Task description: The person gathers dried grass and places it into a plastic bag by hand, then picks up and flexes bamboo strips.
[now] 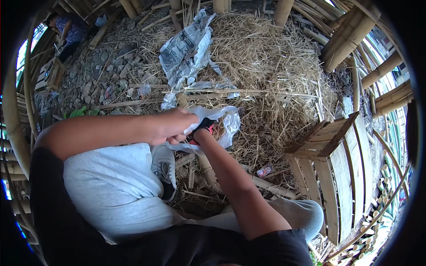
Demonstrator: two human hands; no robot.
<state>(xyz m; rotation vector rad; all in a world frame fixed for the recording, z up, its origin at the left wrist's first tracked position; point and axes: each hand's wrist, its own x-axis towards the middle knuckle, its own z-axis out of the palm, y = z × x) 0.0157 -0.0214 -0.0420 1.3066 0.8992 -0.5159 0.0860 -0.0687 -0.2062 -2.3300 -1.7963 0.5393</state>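
Observation:
My left hand (175,126) is closed on the edge of a white translucent plastic bag (230,122), in front of my knees. My right hand (203,133) reaches into the mouth of the bag, beside a black and red item (208,126). Its fingers are hidden, so what it holds does not show. Just below the bag is my grey shoe (164,166). Crumpled newspaper (186,48) lies on the straw beyond the bag.
Dry straw (266,57) covers the ground ahead, with bamboo poles (348,37) around it. A wooden crate (333,168) stands at the right. Stones (95,71) lie at the left, near a seated person (71,33). Cut bamboo (370,226) is stacked at the lower right.

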